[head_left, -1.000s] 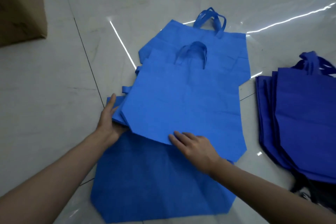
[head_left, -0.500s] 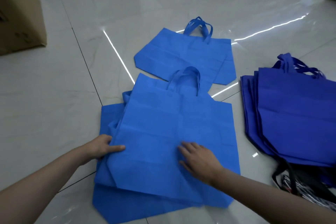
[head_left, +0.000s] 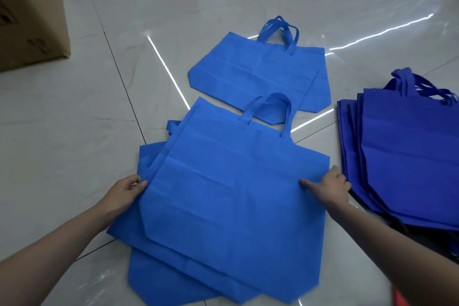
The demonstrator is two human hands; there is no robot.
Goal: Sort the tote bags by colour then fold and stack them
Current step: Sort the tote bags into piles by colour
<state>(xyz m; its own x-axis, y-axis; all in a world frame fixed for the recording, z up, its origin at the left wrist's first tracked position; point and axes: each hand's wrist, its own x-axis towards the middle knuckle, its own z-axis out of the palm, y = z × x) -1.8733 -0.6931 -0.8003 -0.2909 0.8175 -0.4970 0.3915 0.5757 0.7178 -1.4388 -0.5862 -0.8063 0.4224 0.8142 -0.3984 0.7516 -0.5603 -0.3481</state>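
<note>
My left hand (head_left: 126, 190) pinches the left edge of the top light-blue tote bag (head_left: 236, 194) and my right hand (head_left: 327, 187) grips its right edge. It lies flat on a skewed pile (head_left: 149, 276) of matching bags on the floor (head_left: 74, 156). If I pull unevenly, the thin cloth could sag and crease crooked, or drag the bags beneath further askew.
</note>
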